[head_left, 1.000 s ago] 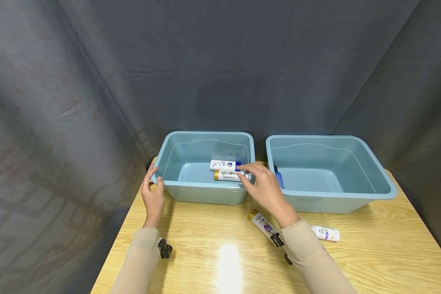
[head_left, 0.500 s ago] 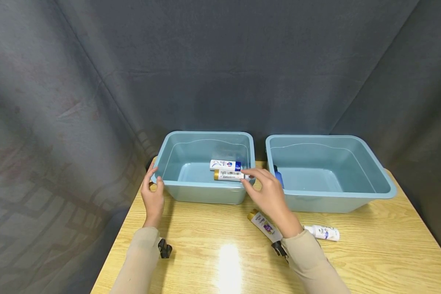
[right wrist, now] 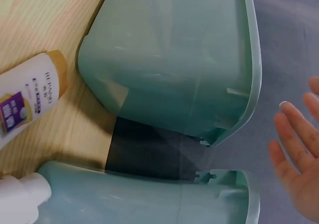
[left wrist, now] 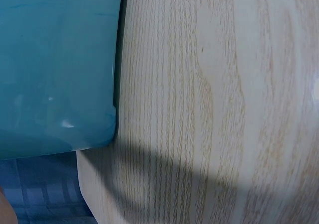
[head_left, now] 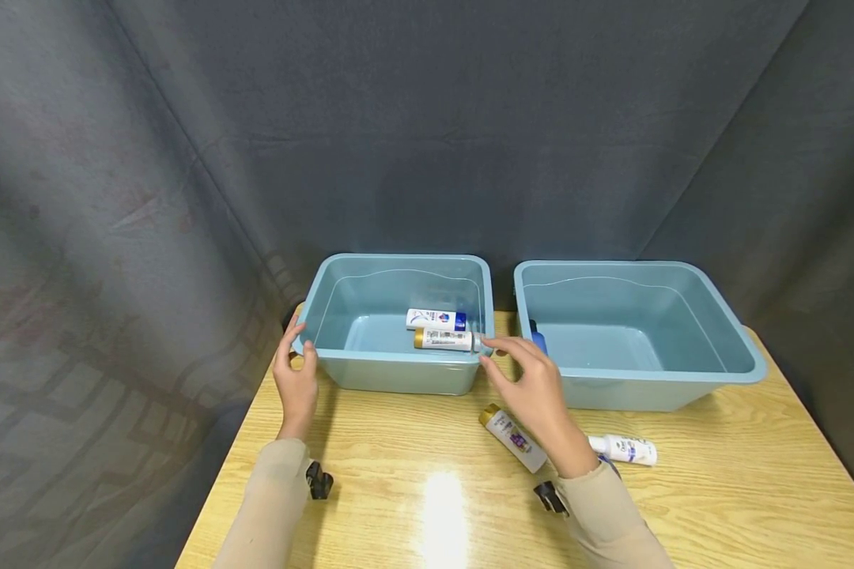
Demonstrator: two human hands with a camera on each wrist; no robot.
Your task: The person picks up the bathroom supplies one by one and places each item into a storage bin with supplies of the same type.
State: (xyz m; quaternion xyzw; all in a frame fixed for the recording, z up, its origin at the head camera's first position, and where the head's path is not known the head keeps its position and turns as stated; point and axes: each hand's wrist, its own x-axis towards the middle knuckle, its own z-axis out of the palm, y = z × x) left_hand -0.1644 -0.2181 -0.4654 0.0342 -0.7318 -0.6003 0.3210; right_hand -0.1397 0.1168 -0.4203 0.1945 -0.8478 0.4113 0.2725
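Basically L bin (head_left: 398,375), blue-green plastic, sits upright toward back of table (head_left: 384,466), just L of centre in head view. Inside, nr its R end: white btl w/ blue cap (head_left: 436,319) and gold-cap btl (head_left: 443,340), both on their sides, roughly parallel, gold-cap one nearer the front wall; its other end is pale, detail too small to tell. L hand (head_left: 296,391) is at bin's front L corner, thumb & fingers either side of rim; can't tell if it grips or only touches. R hand (head_left: 530,387) is nr front R corner, thumb & index apart, holding nothing; R wrist cam shows those fingers loose and spread, clear of rim. R bin (head_left: 626,395), same colour, stands alongside w/ a narrow gap btwn; a blue item (head_left: 538,341) w/ dark tip is inside at its L end, partly hidden by wall. On table in front of the bins: purple-label btl (head_left: 514,438), gold cap pointing away toward L bin, lying diagonally by R forearm; white btl (head_left: 632,450) on its side farther R, nr R sleeve (head_left: 608,506). Dark grey curtain (head_left: 427,142) hangs behind.
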